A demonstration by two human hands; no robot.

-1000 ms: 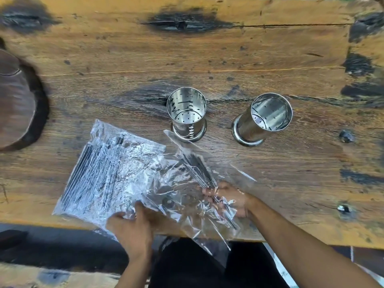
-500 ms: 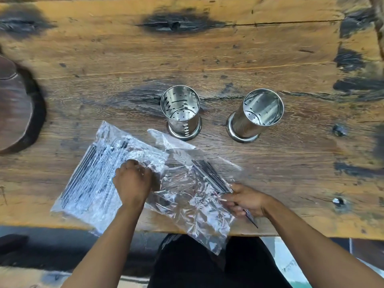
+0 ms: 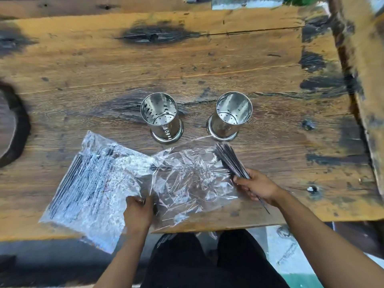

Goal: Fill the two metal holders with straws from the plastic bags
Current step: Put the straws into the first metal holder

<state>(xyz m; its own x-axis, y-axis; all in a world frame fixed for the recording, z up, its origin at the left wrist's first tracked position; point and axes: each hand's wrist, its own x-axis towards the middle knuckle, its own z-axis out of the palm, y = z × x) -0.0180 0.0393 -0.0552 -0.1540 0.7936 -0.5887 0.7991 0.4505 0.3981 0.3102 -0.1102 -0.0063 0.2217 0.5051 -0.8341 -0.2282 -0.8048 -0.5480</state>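
Observation:
Two shiny perforated metal holders stand upright and hold nothing: the left holder (image 3: 162, 119) and the right holder (image 3: 230, 117). In front of them lie two clear plastic bags. The left bag (image 3: 91, 183) still holds dark straws. The right bag (image 3: 193, 183) looks crumpled and flat. My right hand (image 3: 257, 187) grips a bundle of black straws (image 3: 229, 159), clear of the right bag and pointing toward the right holder. My left hand (image 3: 138, 208) pinches the plastic at the near edge where the two bags meet.
The wooden table (image 3: 187, 65) has dark burn patches and a near edge just under my hands. A dark brown object (image 3: 10, 125) sits at the far left. A wooden beam (image 3: 365, 80) runs along the right side. My legs show below the table edge.
My right hand has drawn the straw bundle out of the right bag and moved it right. My left hand shifted from the left bag to the plastic between the bags.

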